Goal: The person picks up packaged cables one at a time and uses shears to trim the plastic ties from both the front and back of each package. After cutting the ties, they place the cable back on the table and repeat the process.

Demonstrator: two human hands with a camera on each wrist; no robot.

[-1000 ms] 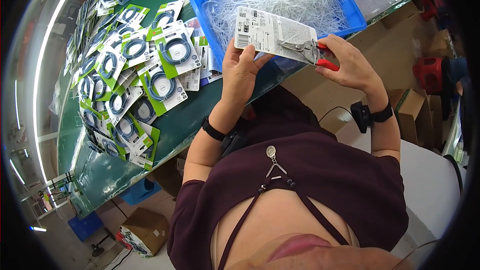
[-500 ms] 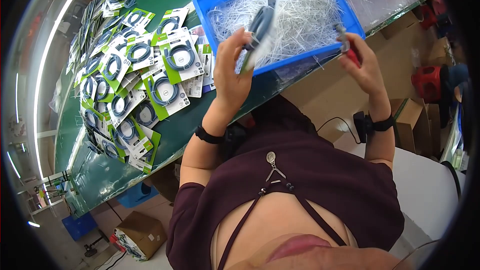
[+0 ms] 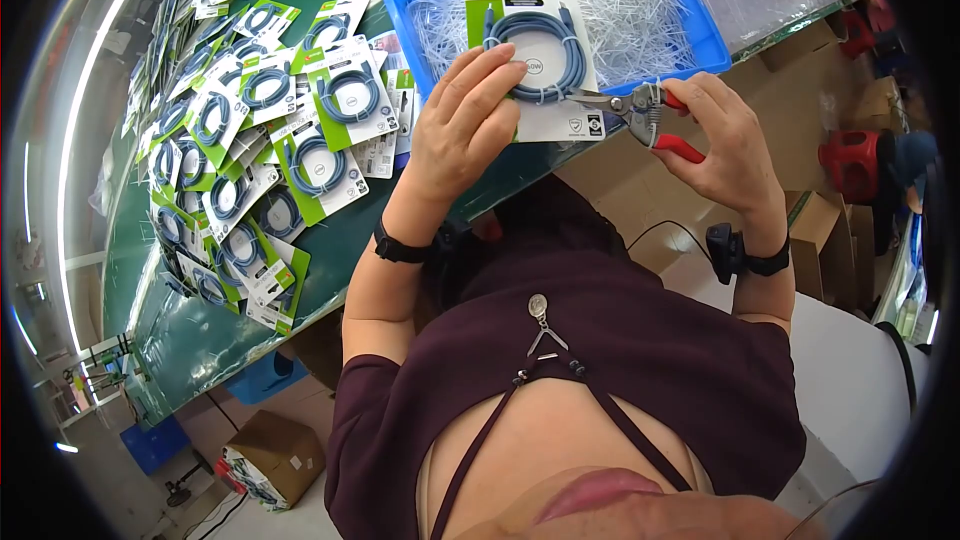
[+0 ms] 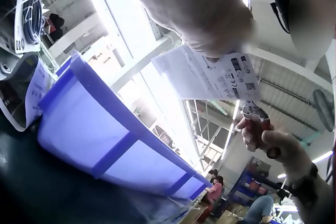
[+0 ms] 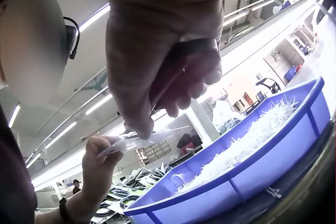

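A carded USB-C cable [image 3: 545, 122], its grey-blue coil bound with thin clear ties, is held by my left hand [image 3: 462, 128] at the card's left side. The printed front faces up, above the tub. My right hand [image 3: 728, 145] grips red-handled cutters [image 3: 642, 112], whose blades overlap the lower right of the coil beside a tie. From below, the left wrist view shows the card's printed back [image 4: 210, 77] and the cutters [image 4: 255, 111] at its edge. In the right wrist view the card [image 5: 131, 143] appears nearly edge-on.
A blue tub [image 3: 708, 40] filled with clear plastic strips [image 3: 640, 5] stands on the green table [image 3: 225, 355], behind my hands. Many carded cables [image 3: 265, 90] lie piled to the left. Below the table, a cardboard box [image 3: 285, 450] sits on the floor.
The card has flipped from back side up, through an edge-on turn, to front side up. The cutters swung away to the right, then came back to the card, now at the coil.
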